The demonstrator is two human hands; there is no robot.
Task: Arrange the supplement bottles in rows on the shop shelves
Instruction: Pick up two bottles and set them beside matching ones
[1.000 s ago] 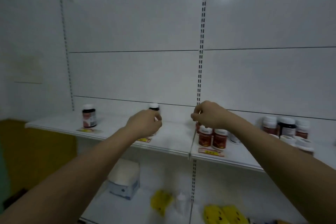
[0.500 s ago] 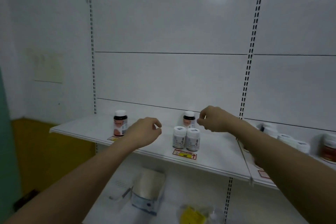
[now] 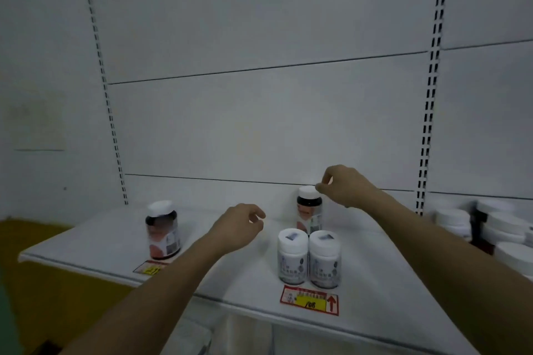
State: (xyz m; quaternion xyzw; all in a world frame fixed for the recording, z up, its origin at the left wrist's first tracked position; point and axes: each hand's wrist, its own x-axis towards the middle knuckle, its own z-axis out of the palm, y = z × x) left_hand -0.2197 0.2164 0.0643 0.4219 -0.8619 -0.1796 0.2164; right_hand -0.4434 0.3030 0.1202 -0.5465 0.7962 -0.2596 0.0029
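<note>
Right hand [image 3: 344,187] pinching at the dark bottle's [image 3: 309,210] cap near the shelf's [image 3: 109,236] back edge — left hand [image 3: 239,225] loosely curled, empty, over bare shelf; two white bottles [image 3: 308,258] near the front edge.

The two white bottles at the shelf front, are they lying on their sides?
No, the two white bottles stand upright, side by side.

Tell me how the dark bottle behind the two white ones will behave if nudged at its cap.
The dark bottle looks tall for its base, so a push at the white cap probably tips it. It is likely rigid. The two white bottles stand right in front and may block it.
</note>
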